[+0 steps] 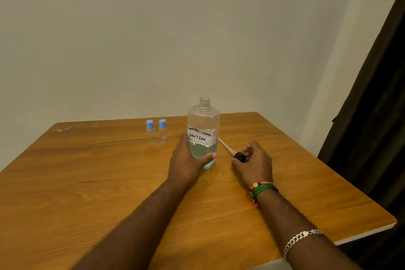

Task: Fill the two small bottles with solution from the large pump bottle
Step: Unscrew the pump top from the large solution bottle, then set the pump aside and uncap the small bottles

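I'm steadying the big bottle (203, 131) with my left hand (186, 160) wrapped around it, right hand (254, 160) gripping the pump (238, 156); laying it down gently, tube off the desk (109, 182).

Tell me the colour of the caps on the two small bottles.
Both caps are light blue, seen in the head view.

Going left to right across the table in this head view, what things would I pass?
Small packet → two blue-capped small bottles → large bottle in the left hand → pump top in the right hand.
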`<state>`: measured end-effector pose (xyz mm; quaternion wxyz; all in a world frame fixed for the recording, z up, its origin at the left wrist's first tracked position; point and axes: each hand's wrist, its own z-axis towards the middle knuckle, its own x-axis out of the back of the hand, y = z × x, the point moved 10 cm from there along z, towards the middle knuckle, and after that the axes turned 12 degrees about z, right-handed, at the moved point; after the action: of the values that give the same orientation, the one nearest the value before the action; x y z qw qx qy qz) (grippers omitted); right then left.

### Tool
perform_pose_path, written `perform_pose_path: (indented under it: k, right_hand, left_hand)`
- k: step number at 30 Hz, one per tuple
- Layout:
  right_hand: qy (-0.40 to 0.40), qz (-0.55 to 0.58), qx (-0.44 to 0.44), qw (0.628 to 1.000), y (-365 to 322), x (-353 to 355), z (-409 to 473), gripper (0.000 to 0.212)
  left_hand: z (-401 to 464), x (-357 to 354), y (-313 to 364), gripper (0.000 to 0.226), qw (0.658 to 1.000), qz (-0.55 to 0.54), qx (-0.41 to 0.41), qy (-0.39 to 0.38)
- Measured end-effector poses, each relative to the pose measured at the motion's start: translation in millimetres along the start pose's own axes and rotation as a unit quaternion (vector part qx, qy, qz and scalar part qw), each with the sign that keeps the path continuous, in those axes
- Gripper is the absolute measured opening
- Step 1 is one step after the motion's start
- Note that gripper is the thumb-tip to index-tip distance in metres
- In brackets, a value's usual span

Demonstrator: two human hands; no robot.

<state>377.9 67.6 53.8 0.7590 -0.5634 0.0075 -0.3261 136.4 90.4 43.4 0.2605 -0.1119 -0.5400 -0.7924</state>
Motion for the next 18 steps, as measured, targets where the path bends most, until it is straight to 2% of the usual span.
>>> perform_pose_path:
  k: [4,18]
  right_hand:
    - [0.022,-0.002,0.002,1.0,2.8,4.6,-1.3,0.021]
    - [0.011,0.013,0.001,1.0,9.2,2.1,-0.2,0.021]
  left_hand:
    - [-0.2,-0.1,-0.5,0.091,1.0,0.005,-0.001,0.004]
    - [-2.6,-1.0,-1.2,0.093,1.0,0.025,-0.001,0.008]
